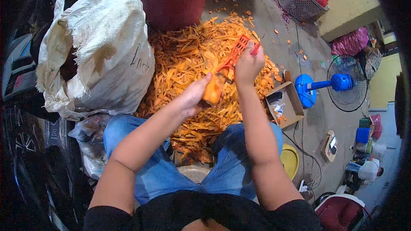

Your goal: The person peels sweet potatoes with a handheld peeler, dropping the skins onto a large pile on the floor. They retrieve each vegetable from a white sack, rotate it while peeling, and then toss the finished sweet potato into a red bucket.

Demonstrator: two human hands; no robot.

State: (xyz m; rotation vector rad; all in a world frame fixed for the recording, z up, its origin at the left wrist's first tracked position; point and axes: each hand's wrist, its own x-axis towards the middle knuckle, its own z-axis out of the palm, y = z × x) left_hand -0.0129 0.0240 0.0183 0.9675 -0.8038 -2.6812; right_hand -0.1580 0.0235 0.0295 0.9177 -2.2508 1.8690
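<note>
My left hand is closed around a thick orange carrot, held out over the floor in front of my knees. In my right hand is an orange-red plastic peeler with a slotted body. The peeler's lower end reaches the carrot's upper end; whether the blade touches it I cannot make out. Beneath both hands spreads a big heap of orange peelings, which runs up to my jeans.
A white woven sack stands at the left, with a large red tub behind the heap. On the right are an open cardboard box, a blue fan, a yellow lid and cables. A grey basket and a distant person are farther off.
</note>
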